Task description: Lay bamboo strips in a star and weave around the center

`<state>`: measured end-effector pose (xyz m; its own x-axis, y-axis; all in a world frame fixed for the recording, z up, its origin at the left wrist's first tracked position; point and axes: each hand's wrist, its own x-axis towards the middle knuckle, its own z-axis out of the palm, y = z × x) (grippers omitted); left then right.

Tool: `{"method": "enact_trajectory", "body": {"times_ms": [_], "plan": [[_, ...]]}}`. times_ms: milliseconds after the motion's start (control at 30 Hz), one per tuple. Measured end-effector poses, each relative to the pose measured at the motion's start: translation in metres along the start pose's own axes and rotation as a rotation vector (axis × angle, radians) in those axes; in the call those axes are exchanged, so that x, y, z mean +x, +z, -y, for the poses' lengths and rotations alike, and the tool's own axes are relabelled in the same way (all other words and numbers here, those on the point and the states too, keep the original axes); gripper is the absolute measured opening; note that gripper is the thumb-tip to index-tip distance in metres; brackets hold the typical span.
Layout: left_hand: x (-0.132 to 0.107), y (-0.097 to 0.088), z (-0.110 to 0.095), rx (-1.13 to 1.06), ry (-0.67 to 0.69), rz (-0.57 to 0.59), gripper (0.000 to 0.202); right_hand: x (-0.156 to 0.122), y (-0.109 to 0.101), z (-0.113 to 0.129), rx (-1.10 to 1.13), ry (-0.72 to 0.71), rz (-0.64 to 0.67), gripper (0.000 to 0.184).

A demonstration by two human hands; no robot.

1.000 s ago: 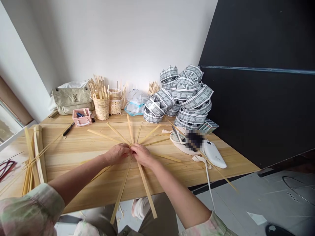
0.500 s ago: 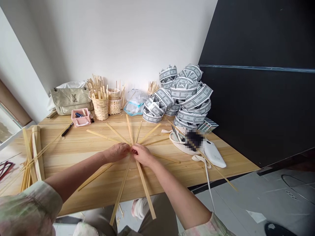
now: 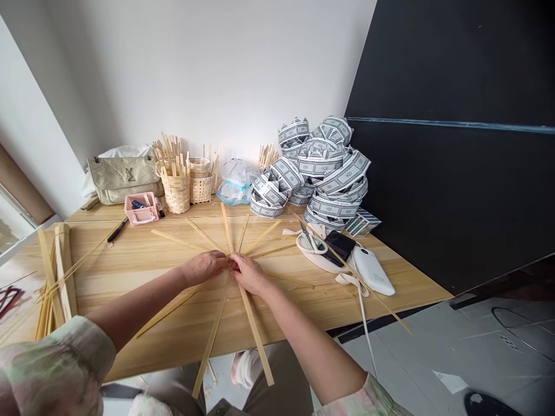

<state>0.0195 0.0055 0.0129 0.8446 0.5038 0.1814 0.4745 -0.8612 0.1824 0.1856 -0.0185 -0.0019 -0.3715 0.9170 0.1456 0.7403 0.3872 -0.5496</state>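
Several flat bamboo strips (image 3: 255, 332) cross one another and fan out like spokes on the wooden table. Both hands meet over their crossing point. My left hand (image 3: 207, 267) comes in from the left, its fingers closed on the strips at the centre. Right beside it, my right hand (image 3: 247, 271) pinches the same crossing, fingertips close to those of the left. The fingers hide the crossing itself. Two long strips run toward me and stick out past the table's front edge.
A bundle of bamboo strips (image 3: 65, 277) lies at the left. Woven baskets (image 3: 177, 190), a pink box (image 3: 141, 209) and a beige handbag (image 3: 125, 179) stand at the back. Patterned rolled bands (image 3: 321, 159) are piled at the right, near scissors (image 3: 310, 240), a phone (image 3: 340, 245) and a white power bank (image 3: 373, 271).
The hands stay on the crossing, with only slight finger movement. The strips keep their spread, and the view has shifted slightly.
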Motion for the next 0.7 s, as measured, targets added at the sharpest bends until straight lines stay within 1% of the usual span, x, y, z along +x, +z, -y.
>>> {"method": "enact_trajectory", "body": {"times_ms": [100,267,533,700], "plan": [[-0.003,0.001,0.003,-0.086,0.01,-0.056,0.018,0.0,0.002,-0.004,0.035,0.017,-0.008,0.026],[-0.006,0.004,0.006,-0.139,0.005,-0.055,0.024,-0.001,0.0,-0.006,0.076,0.026,-0.007,0.027],[-0.006,0.006,0.013,-0.114,0.089,-0.039,0.027,0.0,-0.005,-0.006,0.124,0.005,0.033,0.031],[-0.009,0.006,0.009,-0.099,0.073,-0.06,0.026,0.0,-0.005,-0.007,0.123,-0.002,0.037,0.03]]}}
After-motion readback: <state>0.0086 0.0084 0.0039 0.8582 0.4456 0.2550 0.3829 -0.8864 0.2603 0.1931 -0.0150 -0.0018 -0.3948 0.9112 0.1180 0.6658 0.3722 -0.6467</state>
